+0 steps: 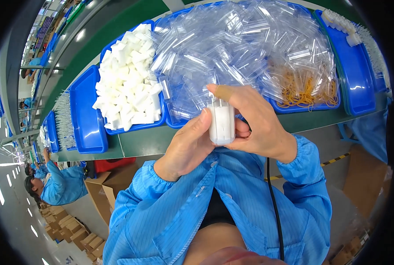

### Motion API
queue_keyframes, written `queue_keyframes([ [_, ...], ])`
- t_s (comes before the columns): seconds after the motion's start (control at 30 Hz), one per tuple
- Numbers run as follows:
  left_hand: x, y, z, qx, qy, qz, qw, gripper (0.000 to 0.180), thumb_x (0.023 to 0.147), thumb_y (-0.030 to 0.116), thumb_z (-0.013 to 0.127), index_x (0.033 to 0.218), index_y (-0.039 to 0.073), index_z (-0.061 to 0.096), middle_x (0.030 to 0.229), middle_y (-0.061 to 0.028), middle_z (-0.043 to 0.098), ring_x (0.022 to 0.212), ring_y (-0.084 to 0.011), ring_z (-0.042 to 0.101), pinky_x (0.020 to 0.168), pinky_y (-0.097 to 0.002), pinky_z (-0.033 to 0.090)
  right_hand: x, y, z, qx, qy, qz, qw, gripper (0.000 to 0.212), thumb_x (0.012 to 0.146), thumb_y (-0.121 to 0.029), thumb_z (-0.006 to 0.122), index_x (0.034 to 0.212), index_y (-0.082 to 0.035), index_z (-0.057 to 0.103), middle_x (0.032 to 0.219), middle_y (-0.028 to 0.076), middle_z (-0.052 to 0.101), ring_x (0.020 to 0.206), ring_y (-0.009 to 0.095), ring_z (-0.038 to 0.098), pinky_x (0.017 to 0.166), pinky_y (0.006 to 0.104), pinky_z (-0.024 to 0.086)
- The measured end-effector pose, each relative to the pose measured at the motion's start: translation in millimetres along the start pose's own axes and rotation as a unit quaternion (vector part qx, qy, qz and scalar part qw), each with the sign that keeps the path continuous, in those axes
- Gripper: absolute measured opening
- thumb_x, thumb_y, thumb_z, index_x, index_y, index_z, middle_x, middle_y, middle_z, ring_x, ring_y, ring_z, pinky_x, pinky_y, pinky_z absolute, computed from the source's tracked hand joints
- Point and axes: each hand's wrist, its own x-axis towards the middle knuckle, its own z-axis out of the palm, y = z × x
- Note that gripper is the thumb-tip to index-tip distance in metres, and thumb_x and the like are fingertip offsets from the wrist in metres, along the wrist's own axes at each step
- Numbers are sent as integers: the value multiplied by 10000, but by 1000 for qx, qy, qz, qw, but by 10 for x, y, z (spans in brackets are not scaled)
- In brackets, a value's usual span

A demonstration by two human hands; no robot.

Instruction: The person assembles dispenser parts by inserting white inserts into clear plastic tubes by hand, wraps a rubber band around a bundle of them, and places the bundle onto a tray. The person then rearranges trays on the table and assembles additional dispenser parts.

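Both my hands hold a small white block (223, 124) upright in front of my chest. It has rounded edges, and a clear, shiny piece with thin upright parts shows at its top. My left hand (186, 148) presses its thumb against the block's left side. My right hand (261, 121) wraps round the right side, its index finger reaching over the top and wearing a tan wrap (224, 92). Just beyond my hands lies a heap of clear plastic sleeves (205, 57) in blue trays. To its left, a blue tray (162, 115) carries piled white pieces (130, 79).
Yellow-orange bands (305, 90) lie among the sleeves at right. A blue tray (87, 110) stands left, beside rows of thin pale items (63, 119); another blue tray (353, 66) is far right. A black cable (274, 207) hangs by my right arm. A co-worker (60, 183) sits left, near cardboard boxes (73, 227).
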Motion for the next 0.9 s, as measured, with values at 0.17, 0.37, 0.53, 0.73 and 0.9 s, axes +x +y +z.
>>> queue_keyframes([
  [0.17,140,-45,73,-20,-24,-5,1000,680,1028,570,343,1350,-13,479,1229,-154,622,1183,-242,584,1046,-404,437,-57,43,-131,-6,29,-13,999,721,578,-140,843,1249,-58,591,1279,99,636,1043,291,626,852,387,465],
  [0.37,190,-182,160,-56,-9,-10,998,622,930,426,642,1354,3,472,1231,-154,613,1190,-270,577,1056,-424,434,-176,33,-138,-1,49,-2,999,711,590,-193,833,1250,-72,598,1310,92,618,1104,288,608,878,400,457],
  [0.53,226,-137,227,13,92,12,996,355,842,164,737,1075,54,493,887,-108,618,789,-253,652,745,-380,544,-358,68,-573,52,66,6,996,803,716,-321,871,1379,-55,506,1344,152,597,1195,327,569,973,446,442],
  [0.73,305,-37,342,124,105,53,985,365,809,76,747,1071,36,496,776,-74,581,630,-158,568,544,-277,485,-1065,398,-1623,-307,339,248,854,115,860,-81,702,963,-33,717,884,85,664,806,215,625,729,320,501],
  [0.9,332,18,410,168,129,71,975,374,787,58,769,1067,16,526,764,-60,581,600,-116,545,471,-224,436,-1224,314,-1719,-394,229,318,831,94,828,-102,735,891,-38,706,820,78,632,796,255,595,701,351,482],
])
